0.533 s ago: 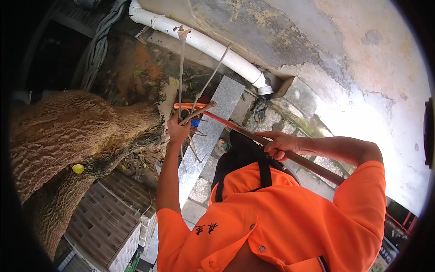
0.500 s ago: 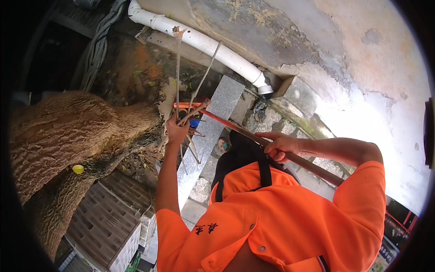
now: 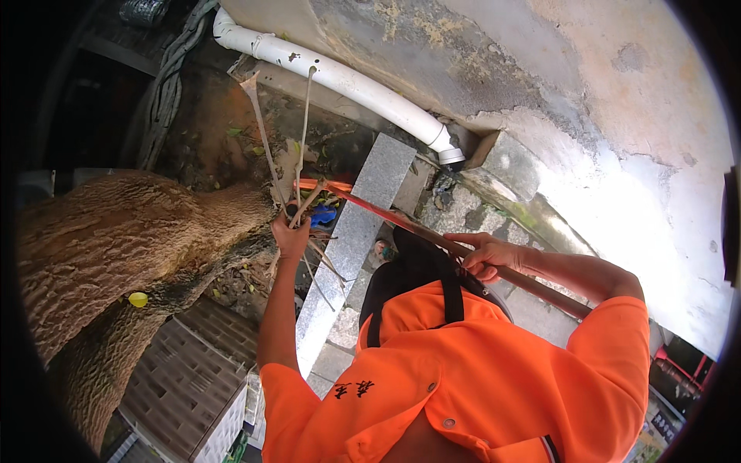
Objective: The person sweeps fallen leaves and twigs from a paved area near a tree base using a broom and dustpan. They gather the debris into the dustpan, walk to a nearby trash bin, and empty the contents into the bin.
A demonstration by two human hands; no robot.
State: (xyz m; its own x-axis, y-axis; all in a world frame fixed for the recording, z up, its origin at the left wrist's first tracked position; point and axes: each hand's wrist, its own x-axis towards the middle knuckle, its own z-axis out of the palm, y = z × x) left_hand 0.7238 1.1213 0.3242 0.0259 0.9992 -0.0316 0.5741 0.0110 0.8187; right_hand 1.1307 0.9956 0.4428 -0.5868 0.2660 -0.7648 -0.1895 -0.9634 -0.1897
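Note:
Several thin dry sticks [image 3: 302, 127] are bunched in my left hand [image 3: 292, 235], which is closed around them. Most point away from me, while a few thin ends poke out below toward the granite slab. My right hand [image 3: 492, 255] grips a long brown-and-red pole [image 3: 421, 228] that slants across my front. Its far end meets a flat orange piece [image 3: 340, 186] just beyond the sticks; I cannot make out what that piece is. A crumpled blue thing [image 3: 323, 215] lies under the sticks, partly hidden.
A forked tree trunk [image 3: 131, 231] fills the left. The grey granite slab [image 3: 370, 197] runs between soil and paving. Beyond it, a white drainpipe [image 3: 347, 85] follows the stained wall [image 3: 587, 116]. A brown woven-pattern box [image 3: 185, 378] stands lower left.
My left hand has moved slightly left and nearer me, and the sticks have swung left. More of the blue thing shows. My right hand has hardly moved on the pole.

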